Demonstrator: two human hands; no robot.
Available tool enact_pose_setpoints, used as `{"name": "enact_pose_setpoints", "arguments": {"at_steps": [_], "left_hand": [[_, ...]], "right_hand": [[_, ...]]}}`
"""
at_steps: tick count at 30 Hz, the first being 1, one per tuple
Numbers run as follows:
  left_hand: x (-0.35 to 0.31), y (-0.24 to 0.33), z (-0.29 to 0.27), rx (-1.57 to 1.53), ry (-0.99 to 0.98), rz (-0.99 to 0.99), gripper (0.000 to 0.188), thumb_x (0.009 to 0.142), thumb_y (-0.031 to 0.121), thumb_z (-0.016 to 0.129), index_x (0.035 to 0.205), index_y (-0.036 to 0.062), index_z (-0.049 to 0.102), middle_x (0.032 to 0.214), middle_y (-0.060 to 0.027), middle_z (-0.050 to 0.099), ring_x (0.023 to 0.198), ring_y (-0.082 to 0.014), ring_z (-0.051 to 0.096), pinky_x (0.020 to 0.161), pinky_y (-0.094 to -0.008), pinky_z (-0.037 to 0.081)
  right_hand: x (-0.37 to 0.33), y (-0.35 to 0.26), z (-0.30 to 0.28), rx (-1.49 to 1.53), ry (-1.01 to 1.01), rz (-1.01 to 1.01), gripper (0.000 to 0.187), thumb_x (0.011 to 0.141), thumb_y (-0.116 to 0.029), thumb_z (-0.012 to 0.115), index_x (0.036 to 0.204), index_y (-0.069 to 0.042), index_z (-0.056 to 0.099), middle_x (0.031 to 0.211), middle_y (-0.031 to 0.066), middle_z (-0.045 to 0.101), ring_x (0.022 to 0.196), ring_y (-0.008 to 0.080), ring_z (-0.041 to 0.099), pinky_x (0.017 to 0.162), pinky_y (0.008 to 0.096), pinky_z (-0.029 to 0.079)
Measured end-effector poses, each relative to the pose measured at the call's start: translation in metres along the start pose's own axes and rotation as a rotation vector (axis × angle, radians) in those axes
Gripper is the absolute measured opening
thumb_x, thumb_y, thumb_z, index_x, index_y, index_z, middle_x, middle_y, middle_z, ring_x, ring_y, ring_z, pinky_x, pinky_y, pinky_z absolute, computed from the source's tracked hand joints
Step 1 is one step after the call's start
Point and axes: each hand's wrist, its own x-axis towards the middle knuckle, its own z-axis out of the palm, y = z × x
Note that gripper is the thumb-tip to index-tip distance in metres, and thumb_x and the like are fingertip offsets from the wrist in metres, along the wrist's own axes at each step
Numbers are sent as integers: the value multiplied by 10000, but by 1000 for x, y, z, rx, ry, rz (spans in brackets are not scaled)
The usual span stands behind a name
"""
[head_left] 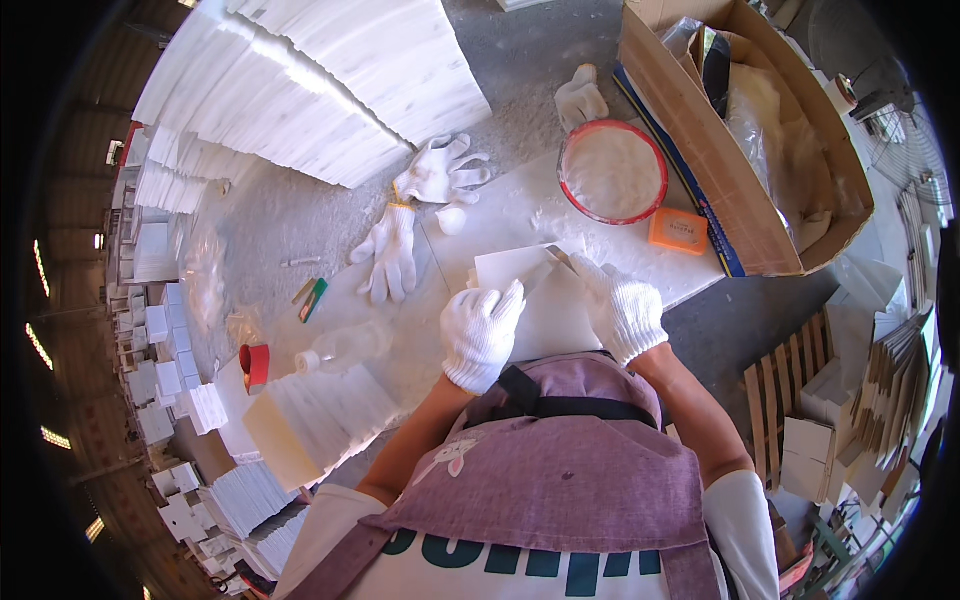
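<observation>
Both my hands wear white knitted gloves and work over a pale flat tile [562,312] close in front of my apron. My left hand [483,335] is closed at the tile's left side, its fingertips pressed together; what they pinch, if anything, is too small to make out. My right hand [622,310] grips the tile's right edge, fingers along its far corner. A small dark strip shows at that corner, its kind unclear. Another thin white piece [503,266] lies just beyond, partly overlapped by the tile.
Loose white gloves [388,255] lie beyond my left hand. A red-rimmed round container of white powder [613,172], an orange box [678,232] and a large open carton [715,150] stand at right. Stacked white slabs [320,85] rise far left; a clear bottle [345,345] and tile row [325,420] lie nearer.
</observation>
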Motion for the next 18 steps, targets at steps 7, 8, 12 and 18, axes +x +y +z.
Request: {"name": "enact_pose_setpoints", "arguments": {"at_steps": [7,8,12,18], "left_hand": [[14,-4,-12,-99,194,7,306,710,101,773,1006,103,695,721,-39,593,656,-244,610,596,-366,492],[19,-2,-17,-134,211,-35,315,703,89,781,1007,102,697,732,-41,603,657,-245,613,598,-368,495],[32,5,-22,-259,259,-20,331,694,82,799,1008,100,696,748,-53,620,655,-252,613,603,-379,496],[40,-7,3,-135,110,-179,310,730,117,775,1024,112,679,750,-59,625,672,-269,614,603,-387,491]], "right_hand": [[-4,11,2,3,93,-12,397,885,-163,525,1274,-148,603,904,200,675,713,376,661,621,456,525],[-1,11,-4,97,147,8,426,881,-141,546,1305,-139,591,856,197,672,667,315,665,611,413,526],[9,-6,-26,901,5,451,493,914,-99,565,1404,-107,512,736,54,610,579,91,542,540,257,466],[8,-19,-46,1231,18,560,560,944,-108,554,1473,-36,383,768,41,591,585,69,506,522,213,428]]}}
